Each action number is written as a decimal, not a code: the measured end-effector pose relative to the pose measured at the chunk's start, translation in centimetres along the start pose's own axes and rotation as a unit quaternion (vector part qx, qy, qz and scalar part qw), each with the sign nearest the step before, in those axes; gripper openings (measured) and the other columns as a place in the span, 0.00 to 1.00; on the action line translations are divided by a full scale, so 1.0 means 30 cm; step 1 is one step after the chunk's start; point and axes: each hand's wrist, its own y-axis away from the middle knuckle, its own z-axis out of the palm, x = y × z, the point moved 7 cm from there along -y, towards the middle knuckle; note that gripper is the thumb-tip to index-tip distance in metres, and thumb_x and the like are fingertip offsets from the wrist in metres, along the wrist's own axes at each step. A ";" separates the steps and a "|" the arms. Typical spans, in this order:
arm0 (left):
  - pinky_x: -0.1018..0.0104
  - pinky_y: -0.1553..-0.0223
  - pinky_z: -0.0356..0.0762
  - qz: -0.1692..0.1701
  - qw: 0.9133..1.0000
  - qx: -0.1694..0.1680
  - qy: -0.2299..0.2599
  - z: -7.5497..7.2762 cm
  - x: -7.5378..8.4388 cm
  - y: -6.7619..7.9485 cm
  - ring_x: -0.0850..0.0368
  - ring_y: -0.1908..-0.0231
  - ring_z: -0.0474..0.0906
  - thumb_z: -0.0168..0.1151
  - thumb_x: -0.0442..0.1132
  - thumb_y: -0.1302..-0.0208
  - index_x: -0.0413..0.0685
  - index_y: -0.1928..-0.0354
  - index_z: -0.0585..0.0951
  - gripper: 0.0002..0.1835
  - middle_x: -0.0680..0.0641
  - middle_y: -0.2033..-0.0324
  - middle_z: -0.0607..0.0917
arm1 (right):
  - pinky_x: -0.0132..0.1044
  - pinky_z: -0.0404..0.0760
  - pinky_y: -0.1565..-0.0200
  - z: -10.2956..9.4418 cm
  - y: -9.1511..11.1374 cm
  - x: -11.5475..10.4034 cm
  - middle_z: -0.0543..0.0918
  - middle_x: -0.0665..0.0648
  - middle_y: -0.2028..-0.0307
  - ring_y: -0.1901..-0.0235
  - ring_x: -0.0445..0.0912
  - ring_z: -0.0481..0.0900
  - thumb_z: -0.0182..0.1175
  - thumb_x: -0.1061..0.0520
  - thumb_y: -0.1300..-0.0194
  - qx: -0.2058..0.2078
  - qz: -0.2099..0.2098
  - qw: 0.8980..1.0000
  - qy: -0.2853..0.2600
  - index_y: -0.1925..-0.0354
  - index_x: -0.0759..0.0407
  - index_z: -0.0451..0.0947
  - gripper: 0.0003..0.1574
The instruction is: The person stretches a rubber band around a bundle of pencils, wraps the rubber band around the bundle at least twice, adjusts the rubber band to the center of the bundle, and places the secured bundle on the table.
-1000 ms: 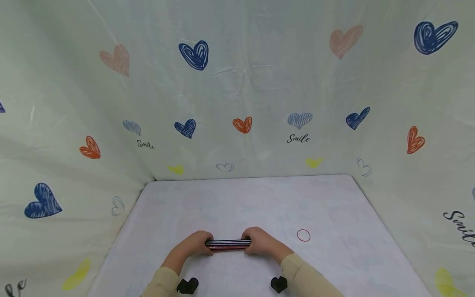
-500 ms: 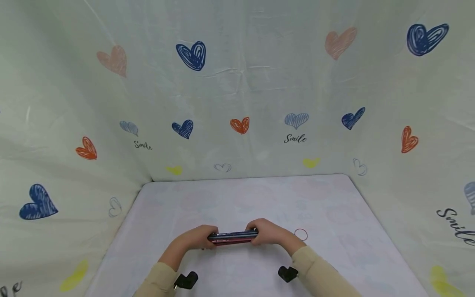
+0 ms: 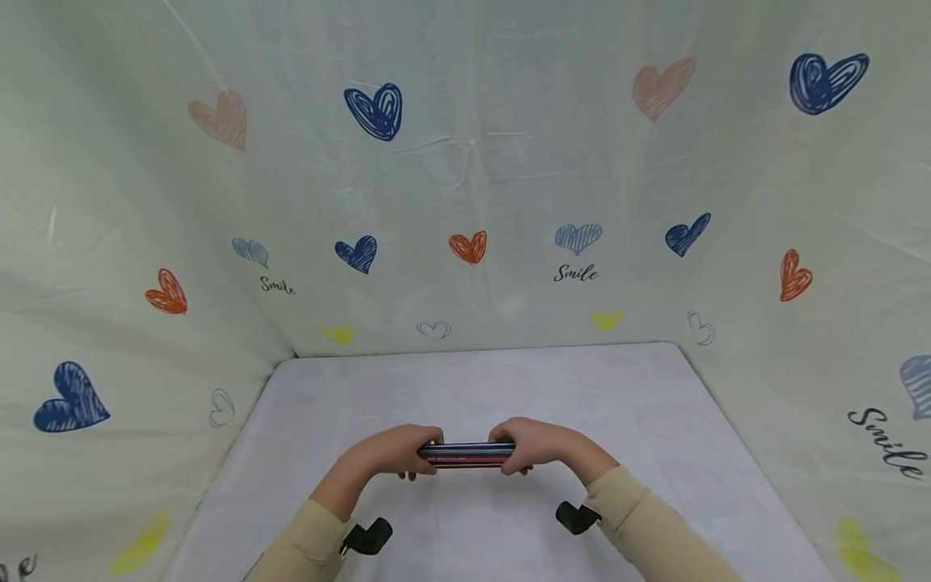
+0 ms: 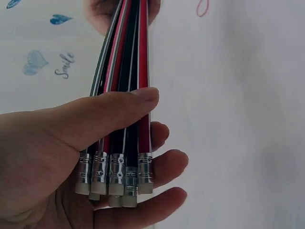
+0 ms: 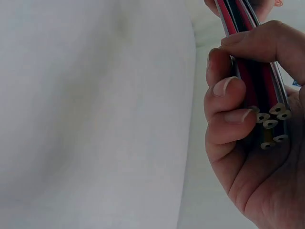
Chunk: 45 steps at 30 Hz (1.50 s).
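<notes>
A bundle of striped pencils (image 3: pixel 469 455), red and dark blue with silver lines, is held sideways above the table between both hands. My left hand (image 3: pixel 396 451) grips its left end, thumb across the pencils and fingers behind; there the left wrist view shows white erasers (image 4: pixel 116 188) in silver ferrules. At the other end my right hand (image 3: pixel 541 444) grips with curled fingers and thumb. Unsharpened pencil tips (image 5: pixel 270 124) show inside that palm in the right wrist view. A thin red loop (image 4: pixel 203 6) lies on the table in the left wrist view; in the head view the right arm hides it.
The white table (image 3: pixel 465 388) has rounded far corners. A pale curtain (image 3: pixel 465 162) printed with hearts and "Smile" stands behind it and along both sides. Black wrist devices (image 3: pixel 578 517) sit below each forearm.
Both hands have raised the pencil bundle off the table and moved it slightly forward and right. The right forearm now covers the red loop in the head view.
</notes>
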 end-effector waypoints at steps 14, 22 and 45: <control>0.65 0.73 0.73 0.019 0.997 0.004 -0.077 -0.035 0.084 -0.046 0.61 0.76 0.74 0.72 0.36 0.44 0.55 0.63 0.77 0.12 0.57 0.75 0.78 | 0.32 0.65 0.84 -0.017 0.042 -0.028 0.76 0.49 0.76 0.87 0.41 0.66 0.58 0.66 0.48 -0.024 0.045 0.999 -0.004 0.65 0.53 0.77 0.12; 0.66 0.71 0.74 0.013 0.991 -0.011 -0.130 -0.029 0.131 -0.082 0.62 0.76 0.73 0.75 0.37 0.48 0.52 0.66 0.82 0.10 0.57 0.78 0.78 | 0.32 0.62 0.83 -0.034 0.048 -0.055 0.72 0.47 0.81 0.86 0.40 0.63 0.57 0.67 0.49 -0.020 0.040 0.999 0.016 0.69 0.56 0.77 0.09; 0.68 0.79 0.76 -0.004 0.993 -0.108 0.036 0.083 0.149 -0.135 0.56 0.83 0.80 0.70 0.34 0.41 0.46 0.74 0.80 0.07 0.48 0.83 0.83 | 0.34 0.72 0.74 -0.057 0.080 -0.064 0.77 0.45 0.77 0.78 0.39 0.71 0.64 0.65 0.52 0.095 -0.009 0.992 0.086 0.69 0.53 0.80 0.10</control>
